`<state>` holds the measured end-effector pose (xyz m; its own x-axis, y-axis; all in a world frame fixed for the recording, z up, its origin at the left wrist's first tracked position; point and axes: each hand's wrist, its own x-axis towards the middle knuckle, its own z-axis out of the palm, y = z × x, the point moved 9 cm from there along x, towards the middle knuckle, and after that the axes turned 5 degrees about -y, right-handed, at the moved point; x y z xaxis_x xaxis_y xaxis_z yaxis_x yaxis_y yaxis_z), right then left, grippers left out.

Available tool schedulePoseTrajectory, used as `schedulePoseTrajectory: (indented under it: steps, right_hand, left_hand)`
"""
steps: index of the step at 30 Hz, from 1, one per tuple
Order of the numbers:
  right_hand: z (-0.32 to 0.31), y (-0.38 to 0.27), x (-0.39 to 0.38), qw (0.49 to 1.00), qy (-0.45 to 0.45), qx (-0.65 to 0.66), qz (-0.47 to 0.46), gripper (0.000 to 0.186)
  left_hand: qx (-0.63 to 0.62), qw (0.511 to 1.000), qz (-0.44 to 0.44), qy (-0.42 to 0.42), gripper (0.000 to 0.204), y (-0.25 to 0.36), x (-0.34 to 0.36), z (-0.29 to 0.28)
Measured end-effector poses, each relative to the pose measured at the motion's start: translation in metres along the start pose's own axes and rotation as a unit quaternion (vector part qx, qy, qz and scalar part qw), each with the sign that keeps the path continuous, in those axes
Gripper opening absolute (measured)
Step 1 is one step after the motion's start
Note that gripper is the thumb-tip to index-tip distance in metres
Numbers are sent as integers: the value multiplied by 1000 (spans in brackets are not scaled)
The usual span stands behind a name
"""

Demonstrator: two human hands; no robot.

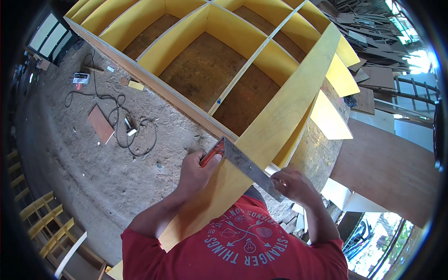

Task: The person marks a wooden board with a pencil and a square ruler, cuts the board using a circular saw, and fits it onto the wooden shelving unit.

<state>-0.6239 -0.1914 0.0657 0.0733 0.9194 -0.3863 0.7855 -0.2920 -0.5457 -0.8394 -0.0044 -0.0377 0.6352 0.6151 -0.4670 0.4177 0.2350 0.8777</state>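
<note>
Red-sleeved forearms rise from below; left hand (196, 170) fingers clamp the try square (238, 163) by its orange stock at the yellow board (275, 126) edge; right hand (294, 184) pinches the steel blade's far end; blade runs across the board's long axis.

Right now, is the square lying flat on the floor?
No, both hands, left and right, hold the square against the yellow board.

The long plank (275, 126) and the shelf unit (205, 28) are yellow, with brown compartment backs. The try square (235, 161) has an orange-red handle and grey metal blade. The shirt (242, 247) is red with a pale grey print; the cable (121, 121) on the floor is black.
</note>
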Motion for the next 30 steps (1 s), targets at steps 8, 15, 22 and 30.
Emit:
schedulePoseTrajectory:
  steps: [8, 15, 22, 30]
  right_hand:
    - [25, -10, -21, 974, 205, 91, 34, 50]
    - [6, 4, -38, 939, 315, 125, 54, 50]
    - [-75, 55, -39, 822, 485, 272, 125, 58]
    - [-52, 90, -46, 812, 481, 313, 106, 59]
  left_hand:
    - [-5, 999, 31, -18, 37, -12, 6, 4]
    - [-136, 986, 24, -96, 47, -2, -11, -11]
    - [154, 951, -22, -268, 58, -53, -58, -14]
    - [118, 974, -111, -161, 56, -71, -109, -29]
